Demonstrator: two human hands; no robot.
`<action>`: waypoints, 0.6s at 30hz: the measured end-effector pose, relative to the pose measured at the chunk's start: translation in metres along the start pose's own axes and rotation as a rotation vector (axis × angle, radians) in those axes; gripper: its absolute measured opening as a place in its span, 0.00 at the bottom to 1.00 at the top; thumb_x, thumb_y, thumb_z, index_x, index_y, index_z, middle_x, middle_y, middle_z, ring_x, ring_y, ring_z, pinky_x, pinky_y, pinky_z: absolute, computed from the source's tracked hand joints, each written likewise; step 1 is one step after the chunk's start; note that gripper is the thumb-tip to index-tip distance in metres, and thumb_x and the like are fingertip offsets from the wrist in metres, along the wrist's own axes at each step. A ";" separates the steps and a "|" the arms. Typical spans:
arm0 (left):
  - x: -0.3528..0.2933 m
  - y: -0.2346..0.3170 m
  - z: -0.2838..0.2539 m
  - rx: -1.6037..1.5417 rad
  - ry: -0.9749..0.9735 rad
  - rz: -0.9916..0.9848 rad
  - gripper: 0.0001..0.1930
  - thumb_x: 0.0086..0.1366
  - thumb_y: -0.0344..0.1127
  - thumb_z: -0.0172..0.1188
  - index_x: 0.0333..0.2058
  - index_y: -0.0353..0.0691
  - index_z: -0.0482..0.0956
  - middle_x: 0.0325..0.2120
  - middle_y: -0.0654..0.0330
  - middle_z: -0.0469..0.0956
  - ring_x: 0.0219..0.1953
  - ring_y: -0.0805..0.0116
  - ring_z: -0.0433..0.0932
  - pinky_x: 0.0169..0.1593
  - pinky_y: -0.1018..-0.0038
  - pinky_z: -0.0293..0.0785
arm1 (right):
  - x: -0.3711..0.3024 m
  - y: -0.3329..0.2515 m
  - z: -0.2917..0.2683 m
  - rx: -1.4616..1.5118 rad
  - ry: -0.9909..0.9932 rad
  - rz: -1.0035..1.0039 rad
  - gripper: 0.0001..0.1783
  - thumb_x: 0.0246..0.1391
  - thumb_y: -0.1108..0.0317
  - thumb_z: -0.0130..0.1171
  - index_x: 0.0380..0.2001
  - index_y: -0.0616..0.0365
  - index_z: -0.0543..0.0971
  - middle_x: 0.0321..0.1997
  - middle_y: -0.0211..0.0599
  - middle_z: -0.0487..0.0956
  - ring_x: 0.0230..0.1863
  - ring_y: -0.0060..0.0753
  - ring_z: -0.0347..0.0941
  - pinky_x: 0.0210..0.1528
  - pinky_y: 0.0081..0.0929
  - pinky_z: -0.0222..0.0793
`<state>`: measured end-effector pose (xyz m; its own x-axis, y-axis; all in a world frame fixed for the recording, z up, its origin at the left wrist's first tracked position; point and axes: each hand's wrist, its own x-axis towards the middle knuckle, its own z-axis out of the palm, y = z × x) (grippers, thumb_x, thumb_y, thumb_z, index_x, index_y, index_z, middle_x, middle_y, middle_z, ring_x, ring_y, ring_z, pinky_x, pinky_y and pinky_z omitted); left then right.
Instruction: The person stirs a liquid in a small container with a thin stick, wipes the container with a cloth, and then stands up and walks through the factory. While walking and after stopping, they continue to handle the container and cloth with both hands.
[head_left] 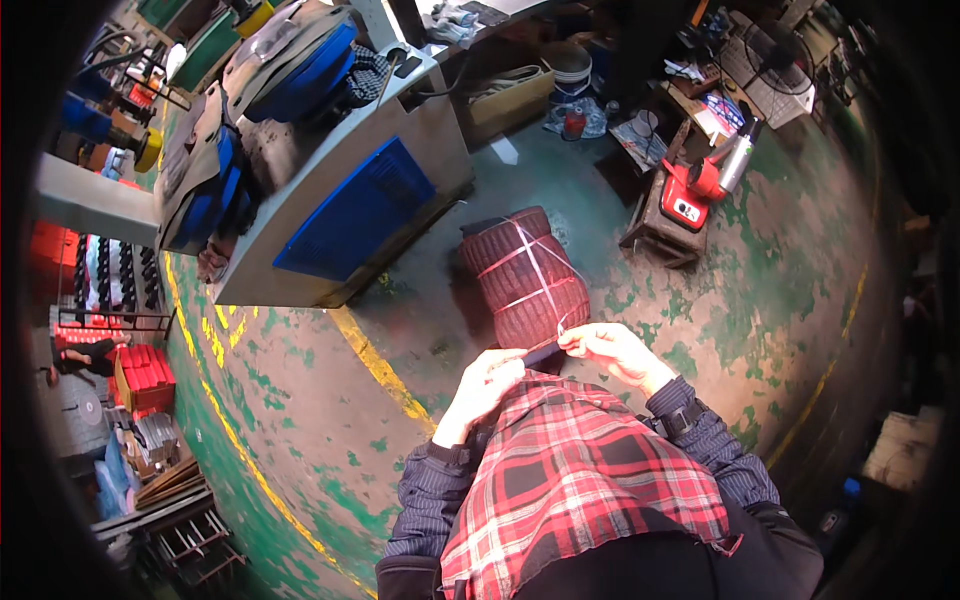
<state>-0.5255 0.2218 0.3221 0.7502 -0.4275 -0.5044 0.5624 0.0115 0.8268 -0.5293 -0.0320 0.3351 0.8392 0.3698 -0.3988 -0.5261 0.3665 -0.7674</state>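
A dark red ribbed bundle [507,262], bound crosswise with pale straps, sits on the floor just beyond my hands. A red plaid cloth [590,450] covers my front and lap. Close to its far edge, my left hand [487,390] has its fingers curled and pressed together. My right hand [612,352] pinches with thumb and forefinger at the bundle's near end, where a strap end shows. Between both hands runs a thin reddish strip, perhaps a cord or hem; what exactly the fingers hold is too small to make out.
At the left stands a large grey machine with a blue vented panel [355,210]. A small stool [665,225] to the right bears a red device [688,208]. Further off are a cardboard box [512,100], a bucket [570,68] and a fan [775,60]. Red crates [146,372] stand far left.
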 end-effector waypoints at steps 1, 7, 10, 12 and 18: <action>-0.001 0.003 -0.002 0.001 -0.012 -0.006 0.17 0.59 0.33 0.59 0.46 0.36 0.72 0.38 0.61 0.75 0.38 0.76 0.72 0.42 0.79 0.69 | 0.000 -0.001 0.004 -0.005 0.005 0.008 0.18 0.55 0.63 0.54 0.45 0.62 0.75 0.40 0.31 0.76 0.41 0.18 0.67 0.49 0.21 0.62; 0.004 0.021 -0.002 0.353 -0.048 0.357 0.21 0.54 0.30 0.61 0.48 0.40 0.74 0.39 0.58 0.70 0.41 0.69 0.71 0.44 0.75 0.69 | 0.006 -0.013 0.036 -0.318 -0.142 -0.013 0.16 0.55 0.62 0.54 0.42 0.61 0.76 0.41 0.32 0.74 0.42 0.22 0.68 0.50 0.24 0.62; 0.011 0.017 -0.006 0.387 -0.022 0.471 0.24 0.54 0.30 0.60 0.51 0.40 0.70 0.41 0.56 0.70 0.44 0.66 0.71 0.47 0.72 0.68 | 0.011 -0.005 0.049 -0.287 -0.261 0.063 0.14 0.57 0.61 0.52 0.37 0.61 0.76 0.41 0.31 0.74 0.42 0.25 0.68 0.51 0.27 0.61; 0.014 0.022 -0.009 0.356 -0.091 0.422 0.27 0.54 0.29 0.58 0.55 0.38 0.64 0.43 0.54 0.68 0.46 0.64 0.70 0.51 0.70 0.66 | 0.012 -0.007 0.053 -0.434 -0.270 0.008 0.13 0.58 0.62 0.50 0.38 0.61 0.75 0.38 0.31 0.74 0.43 0.24 0.68 0.51 0.27 0.62; 0.014 0.040 0.005 0.290 -0.279 0.427 0.36 0.54 0.28 0.60 0.59 0.31 0.52 0.55 0.48 0.57 0.57 0.57 0.59 0.60 0.66 0.54 | 0.006 0.020 0.046 -0.079 -0.153 0.075 0.16 0.59 0.61 0.49 0.41 0.63 0.74 0.37 0.36 0.76 0.42 0.26 0.69 0.49 0.29 0.63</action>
<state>-0.4943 0.2118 0.3492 0.7473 -0.6618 -0.0598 0.0831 0.0038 0.9965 -0.5414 0.0166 0.3401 0.7643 0.5215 -0.3794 -0.5686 0.2674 -0.7779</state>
